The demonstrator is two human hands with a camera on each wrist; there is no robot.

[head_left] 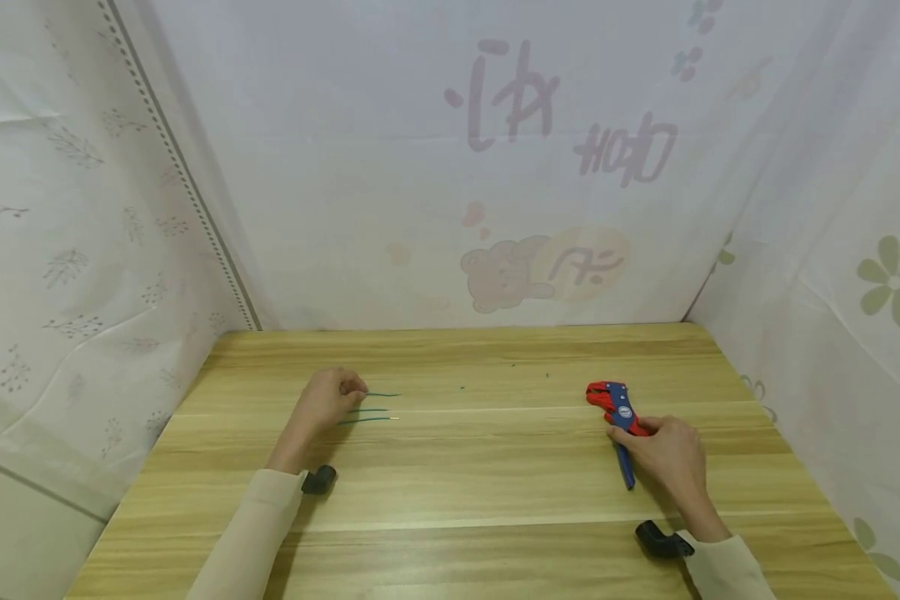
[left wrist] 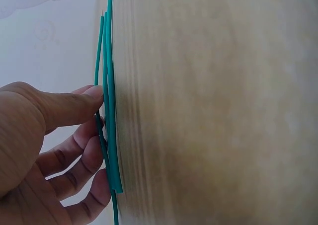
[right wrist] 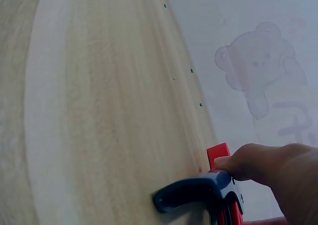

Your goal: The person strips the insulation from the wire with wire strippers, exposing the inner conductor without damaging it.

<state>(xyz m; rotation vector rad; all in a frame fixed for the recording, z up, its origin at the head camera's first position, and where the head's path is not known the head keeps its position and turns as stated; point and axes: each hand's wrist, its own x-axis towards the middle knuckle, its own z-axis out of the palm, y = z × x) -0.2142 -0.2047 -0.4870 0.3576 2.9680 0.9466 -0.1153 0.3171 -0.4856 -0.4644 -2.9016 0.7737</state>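
Observation:
My left hand [head_left: 328, 398] is at the left of the table, pinching a thin green wire [left wrist: 98, 56] between thumb and fingers. Beside it in the left wrist view are two more green wires [left wrist: 111, 86]. In the head view these lie on the table just in front of the hand, and the nearest wire [head_left: 367, 421] shows a pale bare tip. My right hand [head_left: 669, 454] grips a red and blue wire stripper [head_left: 624, 412] on the right side, its red head pointing away from me. The right wrist view shows a dark blue handle [right wrist: 184, 192] below the thumb.
Several tiny green scraps [right wrist: 192, 70] are scattered on the wood-grain table [head_left: 465, 475] toward its back edge. Printed cloth [head_left: 390, 167] hangs behind the table and on both sides. A black wrist mount [head_left: 662, 542] sticks out from each sleeve.

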